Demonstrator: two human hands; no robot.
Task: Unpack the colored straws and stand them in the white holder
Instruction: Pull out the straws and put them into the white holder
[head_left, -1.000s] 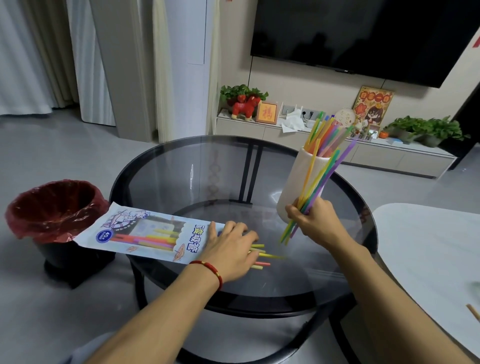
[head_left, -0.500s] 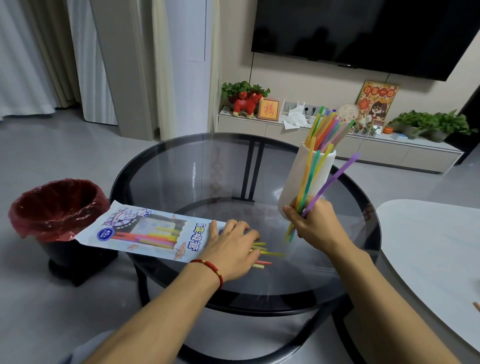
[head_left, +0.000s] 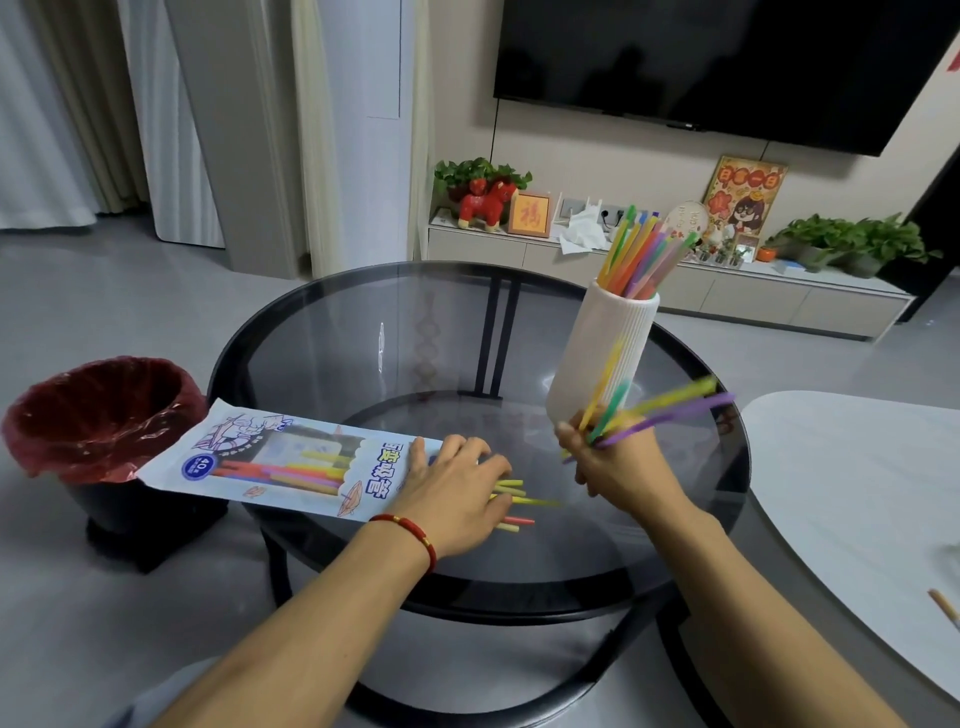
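Several loose straws (head_left: 670, 402) sit clenched in the right hand (head_left: 621, 462) beside the white holder (head_left: 602, 353); left hand (head_left: 454, 493) lies flat, pinning the packet (head_left: 270, 462) to the tabletop (head_left: 571, 545), gripping nothing.

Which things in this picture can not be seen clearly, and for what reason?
- Straws in the right hand: blurred in the head view, so their count is unclear.
- Loose straws on the table: the left hand covers most of them.
- Straws in the packet: only a small window shows them.
- Straws in the white holder: its wall hides their lower ends.
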